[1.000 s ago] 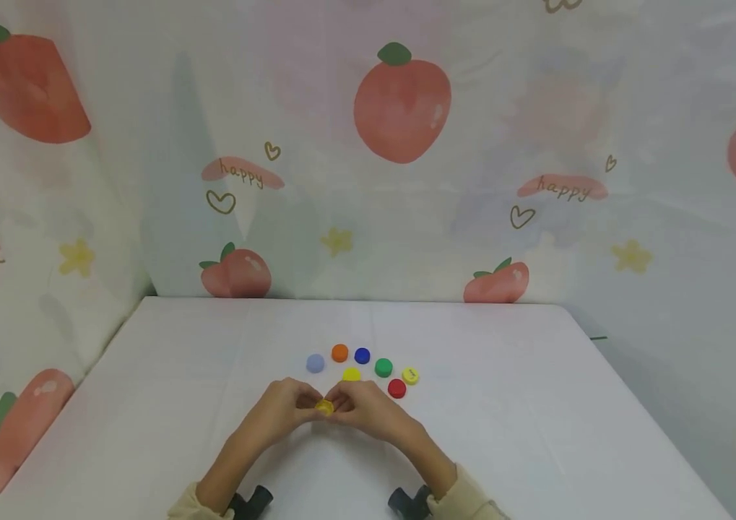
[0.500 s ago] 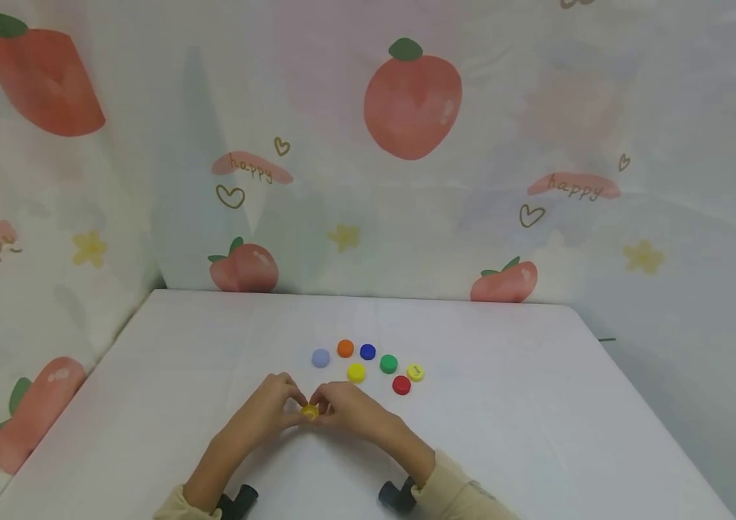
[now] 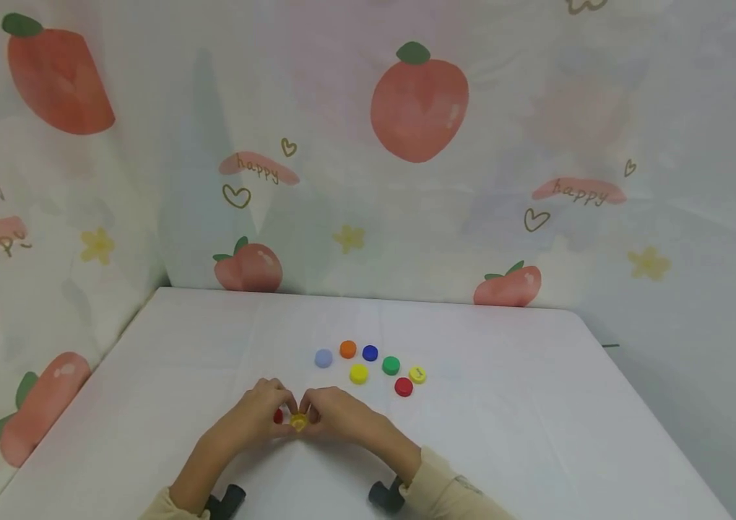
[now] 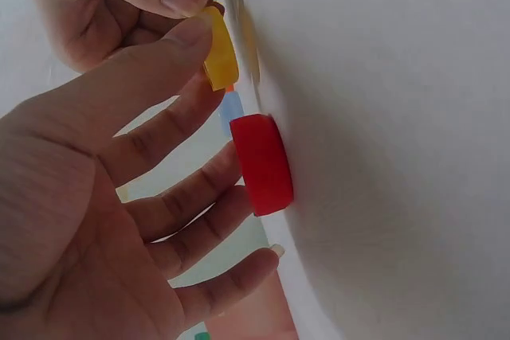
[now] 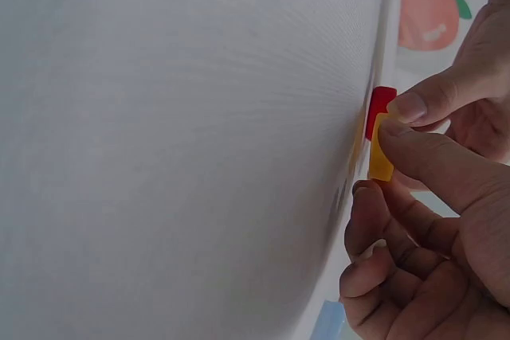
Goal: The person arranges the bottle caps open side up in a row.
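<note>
Thumb and fingers of my left hand (image 3: 252, 415) pinch a small yellow bottle cap (image 4: 221, 49) at one side. My right hand (image 3: 339, 417) pinches the same cap from the other side, its thumb on the cap's edge in the right wrist view. The cap is held just above the white tabletop, tilted on edge in both wrist views. Beside it, a red bottle cap (image 4: 262, 165) sits on the table within the curve of my left hand. The other left fingers are spread behind this red cap; in the head view only a sliver of it shows.
Farther back lie several loose caps: light blue (image 3: 323, 358), orange (image 3: 348, 349), dark blue (image 3: 370, 353), green (image 3: 391, 365), yellow (image 3: 358, 373), a marked yellow one (image 3: 417, 374) and a second red one (image 3: 404, 387). A fruit-patterned curtain (image 3: 315, 195) stands behind the table.
Both hands have moved left and slightly nearer with the yellow cap between them. The red cap by my left hand has come into sight. The head view has shifted a little.
</note>
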A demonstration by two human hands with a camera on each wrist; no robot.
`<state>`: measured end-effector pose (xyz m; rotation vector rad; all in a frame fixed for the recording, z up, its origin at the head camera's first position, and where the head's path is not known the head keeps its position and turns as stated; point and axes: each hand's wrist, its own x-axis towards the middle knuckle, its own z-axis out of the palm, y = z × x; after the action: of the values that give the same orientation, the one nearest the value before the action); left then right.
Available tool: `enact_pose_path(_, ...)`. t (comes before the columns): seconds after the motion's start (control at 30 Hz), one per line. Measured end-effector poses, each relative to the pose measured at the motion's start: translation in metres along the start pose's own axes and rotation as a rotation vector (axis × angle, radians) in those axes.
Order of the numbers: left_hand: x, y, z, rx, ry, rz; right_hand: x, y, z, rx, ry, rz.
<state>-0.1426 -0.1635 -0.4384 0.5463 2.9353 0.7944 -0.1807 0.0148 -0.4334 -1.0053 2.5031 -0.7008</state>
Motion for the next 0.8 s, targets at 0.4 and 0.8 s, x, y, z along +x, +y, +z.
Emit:
enact_pose_path(0.4,-0.0011,-0.0053,-0.0061,0.008,-0.057,-0.029,0.0082,-0.0044,0.0061,-0.005,-0.023,0.037)
enact_pose_path(0.8,0.0007,-0.0099,-0.006,0.028,-0.078,-0.036,0.0093,-0.0074,0.0073,-0.059,-0.047,0.061)
